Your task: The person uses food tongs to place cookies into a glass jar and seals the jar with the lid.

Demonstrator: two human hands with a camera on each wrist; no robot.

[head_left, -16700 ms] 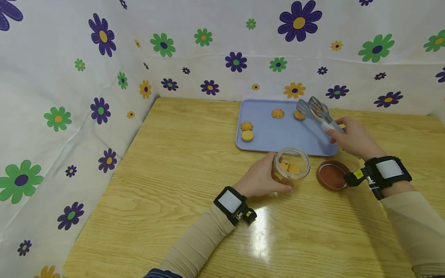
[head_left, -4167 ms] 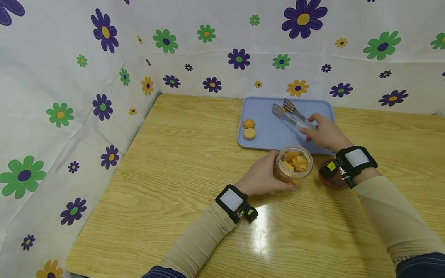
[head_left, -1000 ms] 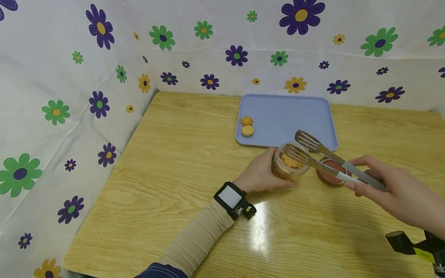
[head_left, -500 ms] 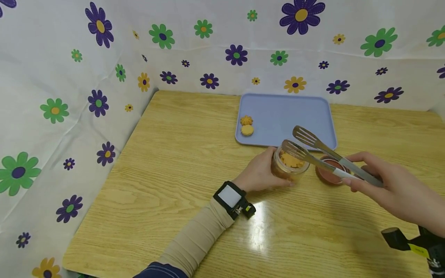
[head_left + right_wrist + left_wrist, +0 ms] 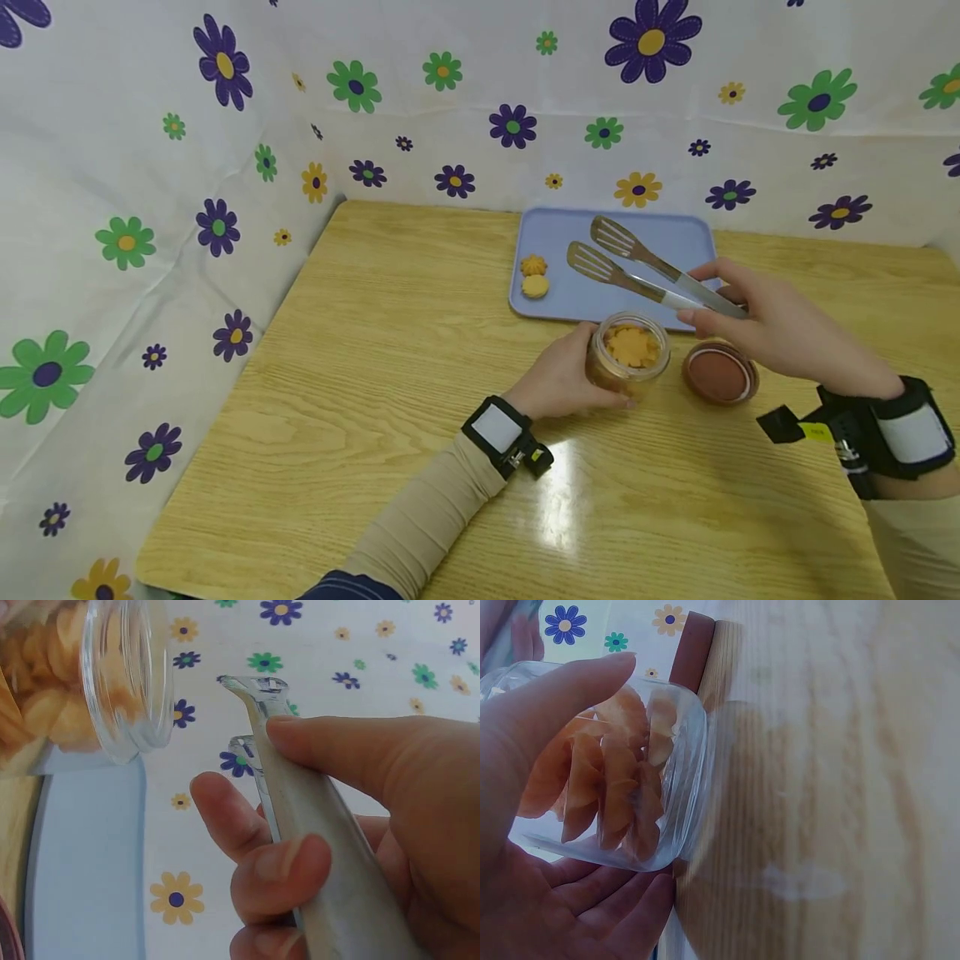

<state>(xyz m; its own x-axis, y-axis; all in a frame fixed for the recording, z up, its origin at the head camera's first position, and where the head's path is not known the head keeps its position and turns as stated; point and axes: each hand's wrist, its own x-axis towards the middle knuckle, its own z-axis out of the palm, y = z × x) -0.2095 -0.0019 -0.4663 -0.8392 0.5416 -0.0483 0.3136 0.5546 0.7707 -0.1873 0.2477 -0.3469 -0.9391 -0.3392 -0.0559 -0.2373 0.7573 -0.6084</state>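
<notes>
My left hand [image 5: 566, 375] grips the side of a clear jar [image 5: 628, 354] standing on the table. Several cookies [image 5: 633, 343] fill it, stacked against the wall in the left wrist view. In my right hand [image 5: 780, 325] is a pair of metal tongs [image 5: 645, 275] with slotted heads, held by the grey handles [image 5: 307, 817]. Their heads are spread apart over the blue tray [image 5: 600, 308], with nothing between them. Two cookies, a ridged one [image 5: 533, 265] and a paler one [image 5: 535, 287], lie touching at the tray's left side.
A reddish-brown round lid [image 5: 720, 373] lies on the table right of the jar, below my right wrist. The wooden table [image 5: 360, 350] meets a flower-patterned cloth [image 5: 465, 133] at the back and left.
Earlier cookies on the tray's right and middle are gone, and the jar is fuller. The tongs have moved from over the jar to above the tray. My left hand still holds the jar.
</notes>
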